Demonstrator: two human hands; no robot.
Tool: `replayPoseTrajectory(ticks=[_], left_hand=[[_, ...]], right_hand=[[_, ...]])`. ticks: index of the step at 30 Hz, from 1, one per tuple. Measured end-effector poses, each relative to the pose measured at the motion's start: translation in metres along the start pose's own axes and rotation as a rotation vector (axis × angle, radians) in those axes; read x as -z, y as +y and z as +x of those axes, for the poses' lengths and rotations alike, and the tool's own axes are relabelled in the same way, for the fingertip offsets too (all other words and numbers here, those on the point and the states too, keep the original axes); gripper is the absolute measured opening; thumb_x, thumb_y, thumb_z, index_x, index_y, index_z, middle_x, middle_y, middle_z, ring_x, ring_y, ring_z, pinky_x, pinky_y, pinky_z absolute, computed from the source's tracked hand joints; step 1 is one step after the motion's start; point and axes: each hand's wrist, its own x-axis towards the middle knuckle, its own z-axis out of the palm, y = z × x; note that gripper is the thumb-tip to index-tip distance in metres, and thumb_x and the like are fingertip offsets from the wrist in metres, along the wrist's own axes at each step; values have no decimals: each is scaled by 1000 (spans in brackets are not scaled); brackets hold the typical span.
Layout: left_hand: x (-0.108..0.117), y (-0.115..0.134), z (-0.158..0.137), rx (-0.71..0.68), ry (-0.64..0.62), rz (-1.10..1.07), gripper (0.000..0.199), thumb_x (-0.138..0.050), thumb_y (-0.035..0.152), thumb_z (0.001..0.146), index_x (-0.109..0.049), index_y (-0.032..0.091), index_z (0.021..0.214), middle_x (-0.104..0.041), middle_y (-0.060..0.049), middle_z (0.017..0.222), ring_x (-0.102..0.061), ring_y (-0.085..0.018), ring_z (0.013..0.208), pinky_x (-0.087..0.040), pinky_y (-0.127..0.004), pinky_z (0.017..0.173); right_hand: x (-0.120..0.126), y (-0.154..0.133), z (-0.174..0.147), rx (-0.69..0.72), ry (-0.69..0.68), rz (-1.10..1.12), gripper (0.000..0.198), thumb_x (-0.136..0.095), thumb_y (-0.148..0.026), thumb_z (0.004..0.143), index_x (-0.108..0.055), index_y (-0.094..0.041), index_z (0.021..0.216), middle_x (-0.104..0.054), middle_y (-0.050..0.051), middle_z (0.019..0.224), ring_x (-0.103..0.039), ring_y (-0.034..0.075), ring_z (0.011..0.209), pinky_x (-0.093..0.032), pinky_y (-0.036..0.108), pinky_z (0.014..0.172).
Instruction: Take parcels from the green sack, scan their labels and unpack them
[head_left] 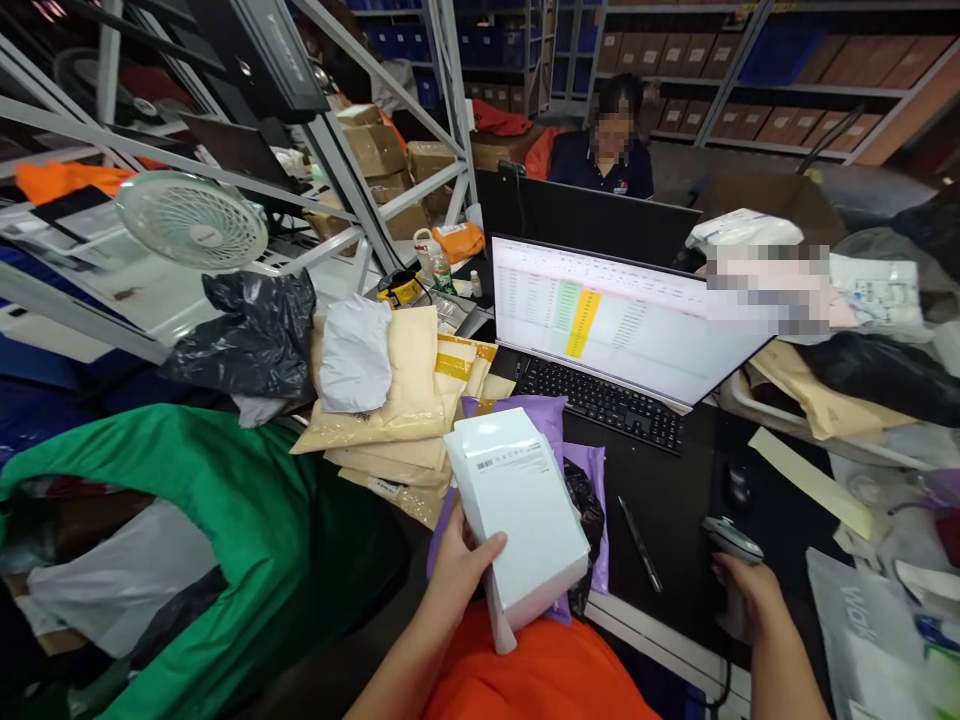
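A white box-shaped package (532, 520) with a printed barcode label is gripped along its left side by my left hand (466, 560), thumb on top. It is tilted above the front edge of the black desk. Beneath and behind it lie purple mailing bags (546, 415) and a crumpled black bag (583, 495). On the right, my right hand (754, 590) is closed round the handle of a barcode scanner (733, 540), whose head points left. Between the hands a pen (640, 545) rests on the desk.
A monitor (615, 320) and keyboard (600, 395) stand ahead. Padded envelopes (405, 375) pile up left of them; a green sack (247, 540) of parcels is nearer. A mouse (739, 485) and more packages (862, 380) are at right. A person (611, 150) sits behind the screens.
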Motion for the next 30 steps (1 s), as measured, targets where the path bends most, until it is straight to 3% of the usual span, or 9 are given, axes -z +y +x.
replayPoseTrajectory(ticks=[2,5,6,10,14,18,24,27,30], left_hand=[[-6,0,0,-81,-4,109,79,-82,41,60,-52,15,128,-64,-15,127,-60,-35,120,-48,-45,101],[-15,5,-3,-120,6,308,77,-79,35,63,-52,17,133,-62,-15,131,-56,-35,125,-42,-45,107],[-19,8,-5,-112,-1,369,78,-79,33,63,-51,17,135,-62,-16,131,-56,-36,125,-40,-45,107],[-36,25,-10,-91,-72,491,86,-82,30,61,-51,19,140,-66,-17,124,-60,-40,116,-41,-44,101],[-48,31,-14,-106,-114,608,87,-83,32,60,-52,17,140,-68,-18,119,-62,-40,112,-42,-41,95],[-48,29,-16,-139,-161,695,90,-78,36,65,-46,14,146,-66,-20,125,-60,-40,116,-42,-40,94],[-46,27,-14,-148,-166,668,89,-76,34,66,-45,14,147,-66,-23,124,-62,-42,112,-42,-43,94],[-44,24,-12,-118,-153,608,89,-77,33,65,-46,16,147,-66,-20,125,-62,-39,113,-42,-42,95],[-38,19,-9,-91,-165,543,89,-77,31,64,-46,18,146,-66,-18,128,-60,-38,117,-42,-42,98]], right_hand=[[1,-15,-15,-54,-56,82,12,-70,-18,71,-60,-17,77,-66,8,65,-68,22,65,-55,31,63],[2,-43,-71,-39,-202,122,22,-75,-28,73,-63,-14,86,-67,8,62,-63,19,55,-51,29,54],[3,-54,-97,14,-289,165,31,-77,-35,74,-64,-14,92,-69,8,66,-64,19,57,-52,30,56],[-2,-108,-206,454,-632,246,53,-77,-58,75,-67,-13,102,-65,3,66,-55,13,53,-46,27,53],[-15,-154,-261,574,-834,176,58,-76,-59,76,-65,-14,111,-60,-1,59,-48,11,46,-39,24,45],[-21,-164,-268,595,-860,105,57,-76,-59,76,-64,-15,109,-59,-2,56,-46,9,43,-35,22,43],[-13,-145,-260,531,-827,133,57,-75,-61,75,-65,-14,107,-63,1,61,-48,10,45,-40,25,48],[-10,-128,-225,500,-648,183,56,-75,-59,74,-66,-13,105,-65,3,67,-51,12,48,-43,27,49],[-6,-104,-159,403,-269,83,36,-70,-46,77,-65,-14,93,-65,3,67,-55,15,47,-47,30,49]])
